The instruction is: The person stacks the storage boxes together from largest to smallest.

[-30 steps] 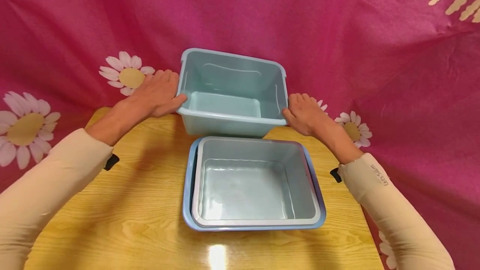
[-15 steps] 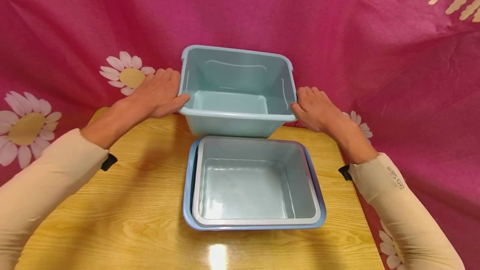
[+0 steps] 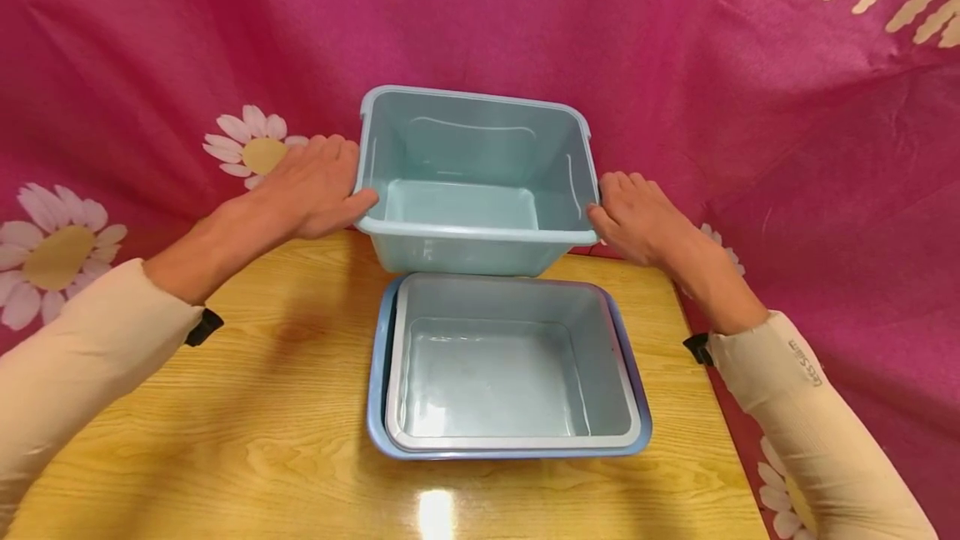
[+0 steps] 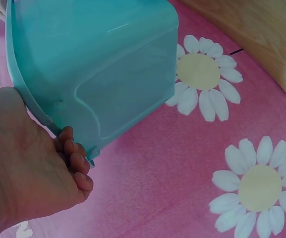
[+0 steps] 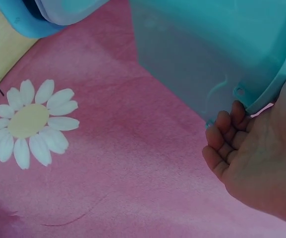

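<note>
Toward the back of the table a light teal plastic tub point(image 3: 465, 252) is tilted toward me, its inside bare. My left hand point(image 3: 318, 186) grips its left rim, thumb over the edge; in the left wrist view the left hand point(image 4: 38, 158) has its fingers curled under that rim. At the opposite end my right hand point(image 3: 633, 215) holds the right rim, and the right wrist view shows the right hand point(image 5: 257, 148) with fingers curled beneath the edge. In front of the tub sits a grey tub point(image 3: 491, 377), nested inside a blue tub point(image 3: 378, 390).
A wooden table point(image 3: 285, 407) lies under the tubs. Behind it hangs a pink cloth point(image 3: 480, 15) with white daisies and pale lettering, close to the teal tub's far side.
The teal tub has shifted slightly right and back, its right end most. My right hand has moved right with it; the left hand has stayed nearly in place. The nested tubs are unmoved.
</note>
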Demonstrator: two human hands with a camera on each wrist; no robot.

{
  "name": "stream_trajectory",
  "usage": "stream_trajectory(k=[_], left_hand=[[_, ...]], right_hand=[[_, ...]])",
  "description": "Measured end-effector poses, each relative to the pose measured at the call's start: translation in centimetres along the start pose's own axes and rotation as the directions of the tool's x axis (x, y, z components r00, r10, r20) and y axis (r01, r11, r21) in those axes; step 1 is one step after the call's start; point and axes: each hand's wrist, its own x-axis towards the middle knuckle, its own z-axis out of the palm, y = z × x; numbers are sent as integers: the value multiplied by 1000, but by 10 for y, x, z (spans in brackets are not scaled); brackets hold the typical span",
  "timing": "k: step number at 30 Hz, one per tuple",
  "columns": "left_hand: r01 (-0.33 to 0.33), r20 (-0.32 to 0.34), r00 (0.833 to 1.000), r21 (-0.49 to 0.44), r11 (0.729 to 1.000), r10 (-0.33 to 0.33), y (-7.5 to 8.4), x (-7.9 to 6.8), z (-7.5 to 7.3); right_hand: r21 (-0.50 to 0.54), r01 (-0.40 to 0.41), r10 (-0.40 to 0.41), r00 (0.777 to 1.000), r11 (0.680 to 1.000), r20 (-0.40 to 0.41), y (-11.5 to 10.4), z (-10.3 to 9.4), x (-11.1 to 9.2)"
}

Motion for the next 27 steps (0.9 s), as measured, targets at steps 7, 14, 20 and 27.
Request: stream_trajectory(k=[7,14,20,27], left_hand=[[-22,-18,1000,28,999,23,4,-2,-4],[-17,-22,1000,29,999,18,8,-5,-10],[-72,-95,993,23,997,73,12,-11,-11],[-98,-106,989,8,995,98,19,-17,-13]], right_hand=[[12,-1,1,1000,1000,-25,-1,-2,-6],[18,-11,12,1000,1000,-22,-2,-7,-12],[28,-3,5,999,1000,-48,-5,-7,-19],[42,-28,30,998,999,-50,-6,-9,-32]])
